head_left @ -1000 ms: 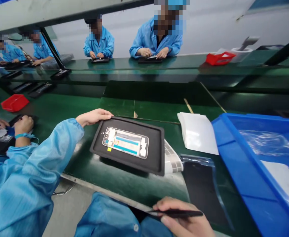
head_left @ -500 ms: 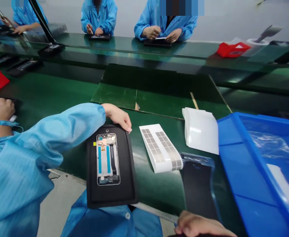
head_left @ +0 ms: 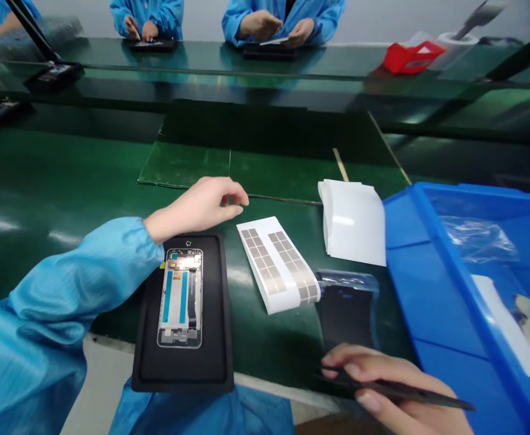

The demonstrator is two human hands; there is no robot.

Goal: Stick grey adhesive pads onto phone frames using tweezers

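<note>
My left hand (head_left: 205,205) hovers above the far end of a black tray (head_left: 217,356), fingers curved and apart with nothing between them. On that tray lies an opened phone (head_left: 178,299), its circuit board and blue adhesive strips showing. Right of the tray is a white sheet of grey square stickers (head_left: 269,260), its near end curled over. At the lower right my right hand (head_left: 382,380) grips dark tweezers (head_left: 410,393), their tips pointing left. Just beyond that hand a dark panel in a clear plastic sleeve (head_left: 349,308) lies on the green bench.
A blue bin (head_left: 410,241) holding clear plastic stands on the right. White sheets (head_left: 353,223) are stacked beside it. Green boards (head_left: 269,163) lie across the middle. At the far bench, co-workers in blue handle items near a red box (head_left: 412,57).
My left hand has let go of the tray's far edge and lifted. My right hand has come further into view with the tweezers. The camera view has shifted.
</note>
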